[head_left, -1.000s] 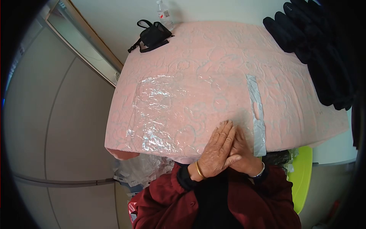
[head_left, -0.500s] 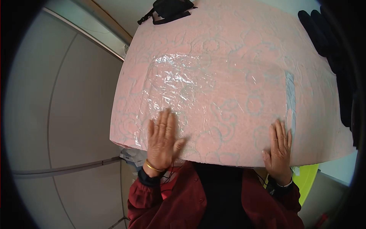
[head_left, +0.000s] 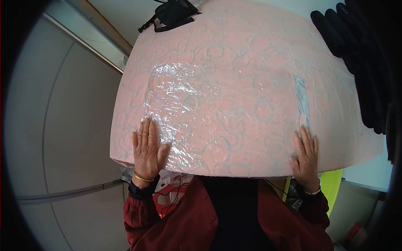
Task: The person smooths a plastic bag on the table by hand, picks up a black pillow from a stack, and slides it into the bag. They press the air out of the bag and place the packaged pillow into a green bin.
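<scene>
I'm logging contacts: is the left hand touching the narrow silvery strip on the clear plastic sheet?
Apart. The head view shows the left hand by the clear plastic sheet's left edge, the narrow silvery strip near its right, a wide stretch between.

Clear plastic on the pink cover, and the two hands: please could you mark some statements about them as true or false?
1. The left hand is palm down at the clear plastic. True.
2. The right hand is closed in a fist. False: its fingers are extended, near the grey strip.
3. The hands touch each other. False: they are wide apart.
4. The black pouch lies on the far-left part of the pink cover. True.
</scene>
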### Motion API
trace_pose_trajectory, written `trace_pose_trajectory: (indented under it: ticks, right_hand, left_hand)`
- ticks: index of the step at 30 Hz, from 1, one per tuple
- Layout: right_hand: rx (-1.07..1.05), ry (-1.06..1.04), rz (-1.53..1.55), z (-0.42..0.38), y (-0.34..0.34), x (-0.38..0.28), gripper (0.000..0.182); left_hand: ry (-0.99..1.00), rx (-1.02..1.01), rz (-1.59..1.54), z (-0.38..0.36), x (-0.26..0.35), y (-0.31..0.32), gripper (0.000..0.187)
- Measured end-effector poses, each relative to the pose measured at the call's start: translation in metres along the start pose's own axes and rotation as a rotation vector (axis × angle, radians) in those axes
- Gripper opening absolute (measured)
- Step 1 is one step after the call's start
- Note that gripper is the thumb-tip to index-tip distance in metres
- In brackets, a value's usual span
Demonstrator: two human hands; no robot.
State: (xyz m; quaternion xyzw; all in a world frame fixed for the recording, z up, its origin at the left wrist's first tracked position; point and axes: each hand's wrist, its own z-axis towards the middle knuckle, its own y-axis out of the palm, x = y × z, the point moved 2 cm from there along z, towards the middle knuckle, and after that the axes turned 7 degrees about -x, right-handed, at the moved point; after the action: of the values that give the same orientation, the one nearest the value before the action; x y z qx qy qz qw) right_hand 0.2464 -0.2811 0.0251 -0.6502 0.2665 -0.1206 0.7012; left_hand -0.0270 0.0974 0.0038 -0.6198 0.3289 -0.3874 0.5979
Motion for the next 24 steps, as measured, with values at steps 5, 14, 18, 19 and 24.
trace_pose_trajectory:
  ticks: [5,14,18,19,24]
  right_hand:
    - [-0.032,-0.019,-0.055,-0.031,0.006,0.017,0.066]
    - [0.007,-0.052,-0.094,-0.062,-0.015,0.019,0.076]
    - [0.098,-0.109,0.001,-0.049,-0.024,-0.025,0.091]
    - [0.095,-0.152,0.022,-0.039,-0.022,-0.036,0.098]
    - [-0.040,-0.322,0.101,0.005,0.008,-0.084,0.106]
  left_hand:
    - [-0.028,0.024,-0.061,-0.036,0.017,0.006,0.084]
    - [-0.064,0.202,-0.145,-0.068,0.005,0.012,0.095]
    - [0.029,0.267,0.009,-0.053,0.068,-0.025,0.103]
    - [0.127,0.212,-0.074,-0.046,0.096,-0.034,0.107]
    - [0.604,-0.048,-0.371,-0.006,0.216,-0.021,0.127]
